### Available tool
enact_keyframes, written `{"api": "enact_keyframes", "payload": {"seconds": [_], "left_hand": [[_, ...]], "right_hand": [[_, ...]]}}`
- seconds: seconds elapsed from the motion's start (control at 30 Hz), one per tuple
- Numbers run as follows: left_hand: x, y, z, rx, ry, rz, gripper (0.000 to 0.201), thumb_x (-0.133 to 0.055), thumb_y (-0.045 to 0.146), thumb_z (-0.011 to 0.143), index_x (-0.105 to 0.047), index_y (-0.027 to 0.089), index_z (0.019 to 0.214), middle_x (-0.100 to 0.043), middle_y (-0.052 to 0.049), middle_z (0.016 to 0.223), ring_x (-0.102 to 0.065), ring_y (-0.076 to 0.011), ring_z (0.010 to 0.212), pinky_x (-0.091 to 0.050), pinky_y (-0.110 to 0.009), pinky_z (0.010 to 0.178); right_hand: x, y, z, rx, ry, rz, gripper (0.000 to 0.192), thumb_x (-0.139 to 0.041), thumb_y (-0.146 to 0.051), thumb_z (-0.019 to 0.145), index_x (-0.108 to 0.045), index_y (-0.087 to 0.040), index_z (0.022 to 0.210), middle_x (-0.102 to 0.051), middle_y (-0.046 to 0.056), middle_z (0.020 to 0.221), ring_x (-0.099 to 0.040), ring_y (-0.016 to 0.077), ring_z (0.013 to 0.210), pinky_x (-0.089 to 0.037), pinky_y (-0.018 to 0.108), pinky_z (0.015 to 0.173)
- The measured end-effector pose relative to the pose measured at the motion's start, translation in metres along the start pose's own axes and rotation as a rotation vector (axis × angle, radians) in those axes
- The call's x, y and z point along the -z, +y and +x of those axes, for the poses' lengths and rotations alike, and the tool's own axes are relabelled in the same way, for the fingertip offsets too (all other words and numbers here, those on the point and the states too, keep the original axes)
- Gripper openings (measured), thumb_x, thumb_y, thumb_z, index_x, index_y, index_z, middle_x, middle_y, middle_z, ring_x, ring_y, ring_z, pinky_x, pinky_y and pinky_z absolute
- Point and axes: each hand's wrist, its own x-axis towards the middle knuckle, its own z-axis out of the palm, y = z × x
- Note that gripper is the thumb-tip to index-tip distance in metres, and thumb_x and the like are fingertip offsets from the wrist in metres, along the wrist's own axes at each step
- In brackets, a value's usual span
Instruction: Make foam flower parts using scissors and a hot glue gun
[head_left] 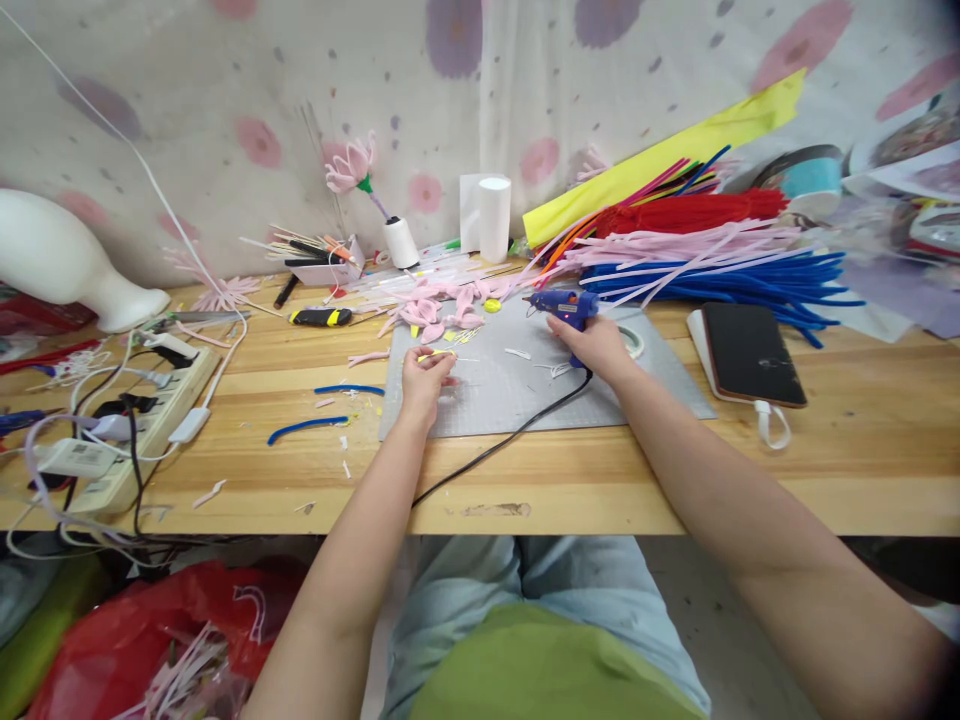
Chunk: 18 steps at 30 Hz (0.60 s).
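Note:
My right hand [598, 345] is wrapped round the handle of a blue hot glue gun [566, 303], its nozzle pointing left and its black cord [502, 445] running to the table's front edge. Lower and to the left, my left hand [425, 385] pinches a small yellow piece [435, 354] with a thin pale stem sticking out to the right; its exact kind is too small to tell. Both hands are above a grey cutting mat [495, 415]. Just beyond them lies a pile of pink fuzzy petals [431, 310] with small yellow bits. A roll of tape [632, 342] sits beside my right hand.
Bundles of blue [712, 280], pink and red [690, 212] pipe cleaners lie at the back right. A phone [754, 352] rests at the right. At the left are a power strip [161, 430] with tangled cables, a utility knife [321, 317] and a pink flower [352, 167] standing in a thread spool.

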Motion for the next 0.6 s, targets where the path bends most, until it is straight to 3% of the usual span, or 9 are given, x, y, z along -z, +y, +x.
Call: {"api": "enact_keyframes", "payload": {"seconds": [0.1, 0.3, 0.47, 0.6], "left_hand": [[0.001, 0.000, 0.000, -0.002, -0.005, -0.011, 0.053, -0.075, 0.023, 0.047, -0.037, 0.021, 0.084, -0.060, 0.003, 0.070, -0.056, -0.0101, 0.061, -0.044, -0.020, 0.049], [0.001, 0.001, 0.000, 0.005, -0.016, -0.033, 0.051, -0.074, 0.022, 0.047, -0.038, 0.021, 0.082, -0.060, 0.004, 0.071, -0.054, -0.0081, 0.058, -0.043, -0.019, 0.049], [0.000, 0.001, 0.001, 0.010, 0.014, -0.037, 0.051, -0.074, 0.022, 0.047, -0.037, 0.022, 0.081, -0.059, 0.005, 0.070, -0.052, -0.0070, 0.055, -0.040, -0.018, 0.047], [-0.002, -0.001, 0.002, 0.012, 0.053, -0.061, 0.053, -0.075, 0.021, 0.046, -0.035, 0.022, 0.082, -0.060, 0.005, 0.070, -0.055, -0.0079, 0.058, -0.039, -0.018, 0.049]], "right_hand": [[-0.003, -0.003, -0.003, 0.090, -0.027, -0.130, 0.050, -0.056, -0.059, 0.072, -0.066, -0.015, 0.093, -0.068, 0.014, 0.091, -0.063, 0.0293, 0.093, -0.047, 0.040, 0.080], [-0.007, -0.007, -0.005, 0.158, -0.108, -0.265, 0.046, -0.059, -0.055, 0.070, -0.063, -0.015, 0.093, -0.067, 0.014, 0.090, -0.062, 0.0277, 0.086, -0.046, 0.036, 0.072], [0.028, -0.012, -0.013, 0.268, -0.155, -0.426, 0.049, -0.067, -0.059, 0.059, -0.060, -0.018, 0.085, -0.065, 0.011, 0.085, -0.059, 0.0274, 0.083, -0.043, 0.034, 0.065], [0.052, -0.030, -0.026, 0.226, -0.494, -0.495, 0.040, -0.067, -0.059, 0.059, -0.056, -0.022, 0.064, -0.060, 0.004, 0.063, -0.058, 0.0225, 0.068, -0.039, 0.032, 0.060]]}}
